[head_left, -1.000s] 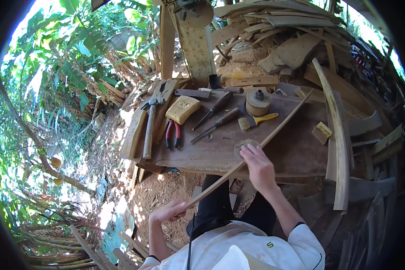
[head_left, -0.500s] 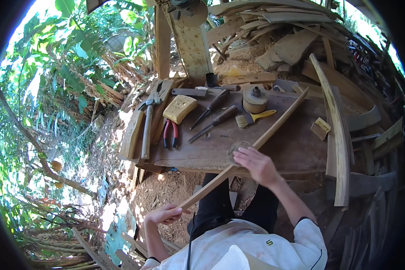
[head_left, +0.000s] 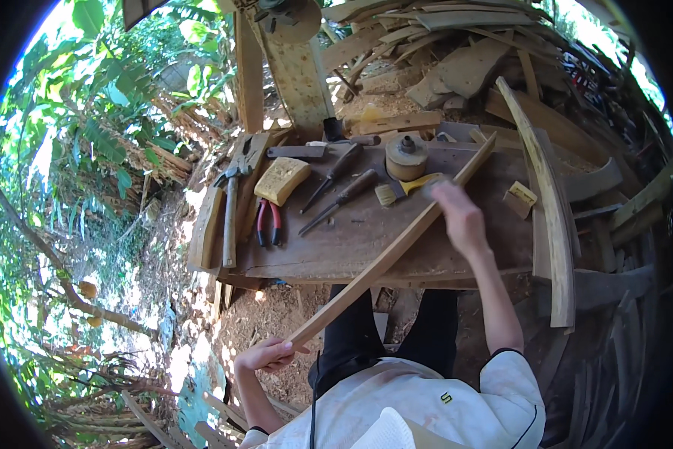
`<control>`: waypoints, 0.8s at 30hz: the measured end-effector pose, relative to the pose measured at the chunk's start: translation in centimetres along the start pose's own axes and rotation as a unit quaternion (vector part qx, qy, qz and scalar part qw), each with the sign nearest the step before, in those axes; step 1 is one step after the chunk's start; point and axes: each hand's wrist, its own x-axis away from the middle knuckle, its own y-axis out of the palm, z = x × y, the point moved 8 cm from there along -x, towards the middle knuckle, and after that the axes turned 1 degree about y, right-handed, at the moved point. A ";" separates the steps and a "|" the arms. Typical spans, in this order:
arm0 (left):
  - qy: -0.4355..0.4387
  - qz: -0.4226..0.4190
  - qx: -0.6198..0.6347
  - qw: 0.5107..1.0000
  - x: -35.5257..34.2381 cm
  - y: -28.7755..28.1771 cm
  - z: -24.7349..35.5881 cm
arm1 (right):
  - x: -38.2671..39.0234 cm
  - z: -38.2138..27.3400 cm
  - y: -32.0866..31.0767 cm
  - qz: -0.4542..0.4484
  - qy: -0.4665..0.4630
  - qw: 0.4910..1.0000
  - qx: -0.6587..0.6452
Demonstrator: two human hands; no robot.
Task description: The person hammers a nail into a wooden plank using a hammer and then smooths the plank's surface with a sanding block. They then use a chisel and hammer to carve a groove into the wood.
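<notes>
A long, slightly curved wooden strip (head_left: 385,262) slants from my lap side up across the workbench, its far end lying over the bench top. My left hand (head_left: 268,355) is closed around its near end, thumb on top. Farther up the strip, my right hand (head_left: 460,217) presses on it near the yellow-handled brush (head_left: 407,188), blurred by motion. Under those fingers a thin round disc, like a sanding disc, barely shows; most of it is hidden. Beside the strip lie two dark-handled files (head_left: 340,200) and a round canister (head_left: 406,157).
The wooden bench (head_left: 306,258) also carries a claw hammer (head_left: 232,209), red-handled pliers (head_left: 269,223), a yellowish block (head_left: 282,180) and a small labelled block (head_left: 520,199). A long curved plank (head_left: 550,217) leans at the right edge. Wood offcuts (head_left: 456,67) pile up behind.
My right hand has slid up along the strip, away from me, with the disc. My left hand keeps its hold on the near end. The whole view has shifted slightly.
</notes>
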 end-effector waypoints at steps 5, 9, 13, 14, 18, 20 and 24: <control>0.009 0.042 -0.028 0.999 0.6 0.0 0.0 | 0.0 -2.4 1.6 -0.057 -0.141 0.988 -0.017; 0.011 0.040 -0.061 0.997 -0.2 -0.2 0.6 | -3.4 6.5 -3.7 0.026 -0.005 0.998 0.053; -0.001 0.048 -0.017 0.999 0.4 -0.2 -0.4 | -2.4 3.8 -0.2 -0.022 -0.031 0.999 0.019; -0.001 0.052 -0.012 0.999 0.7 -0.3 -0.5 | -2.5 3.7 -0.1 -0.029 -0.044 0.999 -0.004; -0.003 0.072 -0.003 0.997 2.2 -0.4 -1.8 | -4.9 7.4 -0.4 -0.034 0.025 0.999 0.003; 0.015 0.046 -0.036 0.998 0.1 -1.1 0.5 | -6.3 13.3 -4.9 0.030 0.037 0.996 0.076; 0.027 0.014 -0.046 0.998 -1.3 -0.6 1.5 | -7.3 17.3 -7.3 0.060 0.154 0.982 0.087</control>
